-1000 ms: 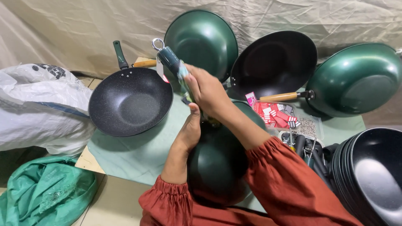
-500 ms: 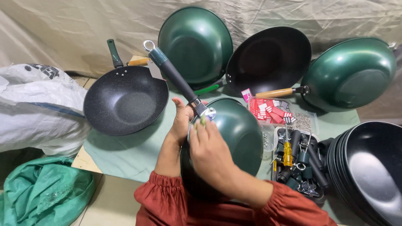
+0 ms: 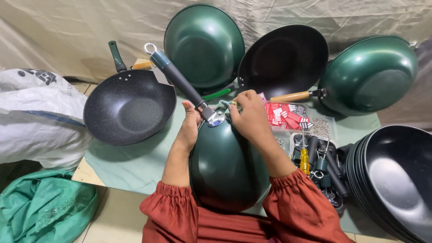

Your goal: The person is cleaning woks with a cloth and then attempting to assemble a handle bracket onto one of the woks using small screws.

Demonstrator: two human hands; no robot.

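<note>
Green enamel fills the middle of your view: the upturned wok (image 3: 227,168) lies dome-up against your lap, its dark handle (image 3: 180,81) pointing off toward eleven o'clock. Half a second ago that handle sat a little lower and more to your left; the wok has since been drawn closer to you. At three o'clock stands a stack of black woks (image 3: 396,180). At nine o'clock a speckled black wok (image 3: 128,112) lies open on the green mat (image 3: 130,166). Three more lean against the cloth backdrop from twelve to two o'clock: a green wok (image 3: 204,45), a black one (image 3: 283,58), and another green one (image 3: 369,74).

Your left hand (image 3: 191,123) presses flat against the dome's rim just under the handle bracket (image 3: 213,117), fingers straight. Your right hand (image 3: 247,117) has moved up from the dome to the bracket, fingers curled and pinching something small there; what it is cannot be made out. A tray of spare handles and a yellow screwdriver (image 3: 305,157) sits just right of your forearm.
</note>
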